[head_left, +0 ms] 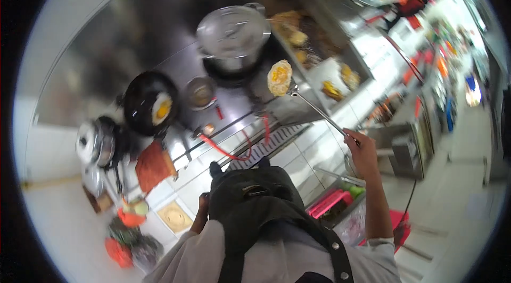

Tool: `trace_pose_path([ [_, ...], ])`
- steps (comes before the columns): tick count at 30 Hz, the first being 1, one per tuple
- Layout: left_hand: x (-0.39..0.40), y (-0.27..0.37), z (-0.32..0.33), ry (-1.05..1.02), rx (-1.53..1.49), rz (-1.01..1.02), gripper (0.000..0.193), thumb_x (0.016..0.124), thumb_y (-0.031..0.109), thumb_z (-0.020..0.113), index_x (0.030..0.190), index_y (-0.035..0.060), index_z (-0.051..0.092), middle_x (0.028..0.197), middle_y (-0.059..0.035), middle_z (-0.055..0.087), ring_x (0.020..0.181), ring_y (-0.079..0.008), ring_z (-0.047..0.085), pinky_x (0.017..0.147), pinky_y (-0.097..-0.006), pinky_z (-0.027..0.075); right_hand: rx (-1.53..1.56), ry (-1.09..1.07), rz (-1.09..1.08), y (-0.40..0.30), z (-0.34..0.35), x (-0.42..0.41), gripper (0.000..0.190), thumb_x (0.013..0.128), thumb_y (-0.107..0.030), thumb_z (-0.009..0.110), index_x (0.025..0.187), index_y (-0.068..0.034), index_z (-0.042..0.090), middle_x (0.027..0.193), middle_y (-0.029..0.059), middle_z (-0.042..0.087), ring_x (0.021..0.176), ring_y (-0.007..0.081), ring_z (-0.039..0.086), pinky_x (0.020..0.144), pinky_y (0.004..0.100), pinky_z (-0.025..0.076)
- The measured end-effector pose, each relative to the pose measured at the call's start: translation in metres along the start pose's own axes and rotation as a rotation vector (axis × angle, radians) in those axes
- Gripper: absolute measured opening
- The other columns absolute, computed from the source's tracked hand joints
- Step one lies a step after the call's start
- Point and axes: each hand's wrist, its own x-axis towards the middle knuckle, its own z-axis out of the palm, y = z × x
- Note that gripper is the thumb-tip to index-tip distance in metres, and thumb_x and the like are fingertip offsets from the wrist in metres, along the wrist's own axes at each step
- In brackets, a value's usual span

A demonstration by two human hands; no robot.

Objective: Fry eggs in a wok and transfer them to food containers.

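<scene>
My right hand (362, 151) grips the handle of a long metal cooking utensil (319, 112). A fried egg (279, 78) rests on its far end, above the counter between the large pot and the tray of food. Low beside my dark apron (255, 191) is my left hand (204, 203), partly hidden, so its fingers cannot be made out. Another fried egg (162, 109) lies in a black wok (137, 95) on the left of the stove. A small metal bowl (200, 93) stands just right of that wok.
A lidded steel pot (233, 33) stands at the back. To its right is a metal tray (365, 69) of fried food. A reddish cloth (153, 167) hangs at the counter's front edge, near a looping red hose (225, 153). Plastic bags (145, 251) sit on the floor at left.
</scene>
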Motion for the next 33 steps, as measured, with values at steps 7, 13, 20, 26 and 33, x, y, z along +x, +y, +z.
trace_pose_path([
  [7, -0.037, 0.045, -0.009, 0.296, -0.217, 0.208, 0.031, 0.085, 0.021, 0.050, 0.093, -0.0049, 0.066, 0.090, -0.0217, 0.067, 0.087, -0.0324, 0.064, 0.079, -0.0398, 0.048, 0.090, -0.352, -0.217, -0.149, 0.135, 0.042, 0.024, 0.086, -0.010, 0.060, 0.107, -0.001, 0.065, 0.078, 0.0122, 0.067, 0.070, 0.0123, 0.061, 0.066, 0.0268, 0.047],
  [13, -0.065, 0.021, -0.032, 0.365, -1.050, -0.457, 0.026, 0.088, 0.013, 0.051, 0.102, -0.0063, 0.061, 0.091, -0.0139, 0.065, 0.074, -0.0190, 0.063, 0.059, -0.0288, 0.048, 0.151, -0.565, -0.435, -0.239, 0.288, 0.091, 0.026, 0.084, -0.010, 0.059, 0.106, 0.000, 0.065, 0.078, 0.0148, 0.068, 0.071, 0.0184, 0.066, 0.068, 0.0288, 0.048],
  [20, -0.109, -0.028, -0.045, 0.445, -1.283, -0.680, 0.022, 0.088, 0.012, 0.050, 0.102, -0.0026, 0.058, 0.078, -0.0060, 0.059, 0.060, -0.0122, 0.055, 0.046, -0.0240, 0.040, -0.499, -0.493, -0.691, -0.341, 0.334, 0.135, 0.023, 0.083, -0.013, 0.054, 0.098, 0.000, 0.066, 0.086, 0.0172, 0.068, 0.081, 0.0312, 0.066, 0.074, 0.0392, 0.052],
  [26, -0.123, -0.055, -0.025, 0.417, -1.350, -0.751, 0.024, 0.087, 0.015, 0.054, 0.103, -0.0023, 0.059, 0.072, -0.0028, 0.055, 0.057, -0.0099, 0.049, 0.045, -0.0244, 0.038, -1.068, -0.398, -1.072, -0.539, 0.385, 0.100, 0.018, 0.072, -0.009, 0.059, 0.085, -0.006, 0.070, 0.091, 0.0182, 0.067, 0.089, 0.0342, 0.065, 0.074, 0.0435, 0.053],
  [33, -0.106, -0.043, -0.051, 0.439, -1.444, -0.672, 0.026, 0.089, 0.020, 0.053, 0.108, 0.0040, 0.056, 0.087, -0.0041, 0.059, 0.066, -0.0116, 0.055, 0.047, -0.0209, 0.038, -1.087, -0.387, -1.137, -0.597, 0.396, 0.076, 0.022, 0.071, -0.008, 0.059, 0.090, -0.007, 0.071, 0.093, 0.0162, 0.068, 0.089, 0.0335, 0.066, 0.074, 0.0431, 0.053],
])
